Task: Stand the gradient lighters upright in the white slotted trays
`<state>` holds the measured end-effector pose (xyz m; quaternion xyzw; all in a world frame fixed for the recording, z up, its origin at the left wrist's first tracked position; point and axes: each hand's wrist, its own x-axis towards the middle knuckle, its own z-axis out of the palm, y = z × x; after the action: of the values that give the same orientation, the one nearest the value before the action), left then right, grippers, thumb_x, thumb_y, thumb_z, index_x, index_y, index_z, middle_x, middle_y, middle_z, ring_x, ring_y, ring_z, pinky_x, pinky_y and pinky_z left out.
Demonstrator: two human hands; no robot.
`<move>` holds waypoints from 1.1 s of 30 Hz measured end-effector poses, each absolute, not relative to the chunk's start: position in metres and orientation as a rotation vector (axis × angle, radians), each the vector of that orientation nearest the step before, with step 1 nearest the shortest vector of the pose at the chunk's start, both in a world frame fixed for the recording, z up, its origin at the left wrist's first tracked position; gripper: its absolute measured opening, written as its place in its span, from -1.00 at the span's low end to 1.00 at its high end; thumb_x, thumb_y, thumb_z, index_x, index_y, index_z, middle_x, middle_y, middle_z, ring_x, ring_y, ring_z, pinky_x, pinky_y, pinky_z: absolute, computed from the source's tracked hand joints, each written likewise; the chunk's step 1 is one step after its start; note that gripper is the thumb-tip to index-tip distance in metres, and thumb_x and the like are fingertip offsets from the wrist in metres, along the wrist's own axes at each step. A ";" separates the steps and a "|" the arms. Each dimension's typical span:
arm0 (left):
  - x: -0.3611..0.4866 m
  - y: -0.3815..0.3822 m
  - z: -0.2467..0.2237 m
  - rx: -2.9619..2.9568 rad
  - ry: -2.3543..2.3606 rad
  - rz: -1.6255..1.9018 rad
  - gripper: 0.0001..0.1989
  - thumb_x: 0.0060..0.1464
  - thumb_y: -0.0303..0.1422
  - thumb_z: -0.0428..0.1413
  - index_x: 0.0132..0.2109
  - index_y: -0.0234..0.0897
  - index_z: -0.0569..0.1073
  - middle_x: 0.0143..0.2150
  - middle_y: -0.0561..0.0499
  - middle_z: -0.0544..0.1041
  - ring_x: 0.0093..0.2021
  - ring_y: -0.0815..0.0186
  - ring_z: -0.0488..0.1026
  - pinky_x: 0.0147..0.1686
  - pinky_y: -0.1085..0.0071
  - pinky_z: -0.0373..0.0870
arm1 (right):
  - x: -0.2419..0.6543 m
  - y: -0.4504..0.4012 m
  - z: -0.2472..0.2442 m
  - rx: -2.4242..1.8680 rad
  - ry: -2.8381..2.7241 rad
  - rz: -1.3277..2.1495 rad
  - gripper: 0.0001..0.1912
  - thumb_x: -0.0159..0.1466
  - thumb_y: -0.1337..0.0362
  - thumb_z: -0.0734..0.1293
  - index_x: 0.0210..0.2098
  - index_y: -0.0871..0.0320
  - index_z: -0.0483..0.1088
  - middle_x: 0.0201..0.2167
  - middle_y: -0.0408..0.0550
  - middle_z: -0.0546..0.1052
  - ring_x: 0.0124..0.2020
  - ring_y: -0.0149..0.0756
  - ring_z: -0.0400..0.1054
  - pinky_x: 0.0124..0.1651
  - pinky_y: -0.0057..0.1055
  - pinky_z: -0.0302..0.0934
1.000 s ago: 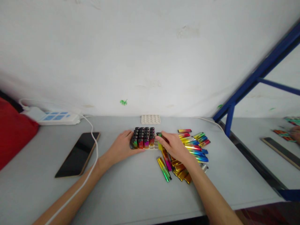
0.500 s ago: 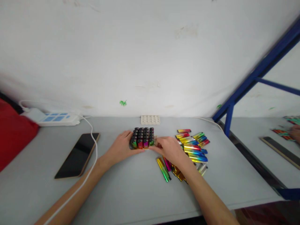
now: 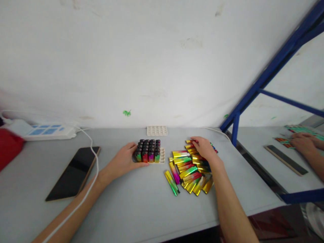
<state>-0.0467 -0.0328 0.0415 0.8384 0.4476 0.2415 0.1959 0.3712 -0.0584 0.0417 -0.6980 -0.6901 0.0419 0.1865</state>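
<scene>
Rows of lighters (image 3: 148, 150) with black tops stand upright in a white tray (image 3: 162, 157), whose right column of slots holds none. My left hand (image 3: 124, 158) is closed round the left side of this block, thumb along the front edge and fingers behind. To the right lies a loose pile of shiny metallic lighters (image 3: 187, 168) in yellow, green, red and purple. At the pile's far end, my right hand (image 3: 205, 148) has its fingers closed on a lighter (image 3: 188, 141); its fingertips are partly hidden.
A second white slotted tray (image 3: 157, 130) lies by the wall. On the left are a black phone (image 3: 73, 173), a white cable (image 3: 95, 155), a power strip (image 3: 48, 131) and something red (image 3: 10, 145). A blue metal frame (image 3: 235, 128) borders the right; beyond it are another person's hands (image 3: 303, 141).
My right hand has left the tray and moved right to the far end of the pile, uncovering the tray's right column. My left hand stays on the tray. The view has turned slightly right.
</scene>
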 end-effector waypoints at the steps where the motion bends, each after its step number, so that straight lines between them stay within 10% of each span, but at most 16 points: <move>1: -0.049 -0.032 0.042 2.343 1.241 0.676 -0.43 -0.04 0.18 0.44 -0.04 -0.10 0.69 0.07 -0.17 0.71 0.13 -0.18 0.65 0.24 -0.12 0.63 | 0.373 -0.058 0.040 -1.974 -1.948 0.121 -0.64 0.52 0.39 0.29 0.15 0.18 0.68 0.14 0.24 0.72 0.14 0.04 0.60 0.29 -0.08 0.38; 13: -0.058 -0.030 0.043 2.312 1.200 0.658 -0.40 -0.05 0.13 0.44 0.06 -0.07 0.69 0.19 -0.16 0.71 0.21 -0.20 0.63 0.30 -0.09 0.61 | 0.340 -0.060 0.047 -1.603 -1.756 0.114 -0.62 0.54 0.11 0.25 0.08 0.13 0.65 -0.05 0.19 0.64 -0.05 -0.01 0.56 0.15 -0.09 0.41; 19: -0.060 -0.029 0.039 2.353 1.238 0.609 -0.30 -0.01 0.19 0.43 0.15 -0.12 0.65 0.20 -0.17 0.68 0.26 -0.16 0.60 0.40 -0.09 0.52 | 0.288 -0.069 0.060 -1.454 -1.573 0.478 -0.51 0.49 -0.12 0.33 0.13 0.11 0.61 -0.47 -0.19 0.51 -0.41 -0.22 0.39 -0.21 -0.32 0.27; 26: -0.057 -0.031 0.042 2.364 1.219 0.595 -0.29 0.01 0.19 0.42 0.19 -0.09 0.63 0.24 -0.19 0.66 0.29 -0.18 0.59 0.42 -0.10 0.50 | 0.251 -0.071 0.058 -1.319 -1.412 0.801 -0.31 0.29 -0.46 0.39 -0.47 0.05 0.35 -0.54 -0.23 0.31 -0.43 -0.30 0.18 -0.34 -0.35 0.13; 33: -0.056 -0.034 0.043 2.349 1.248 0.641 -0.32 -0.03 0.18 0.43 0.16 -0.04 0.64 0.19 -0.17 0.69 0.26 -0.21 0.61 0.36 -0.09 0.58 | 0.236 -0.083 0.068 -1.092 -1.297 1.201 -0.40 0.37 -0.44 0.33 -0.19 -0.01 0.37 -0.49 -0.28 0.35 -0.55 -0.33 0.18 -0.44 -0.36 0.23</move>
<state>-0.0563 -0.0338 0.0433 0.8410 0.4468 0.2294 0.2014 0.2360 -0.0825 0.0683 -0.4531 -0.5380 0.4981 0.5071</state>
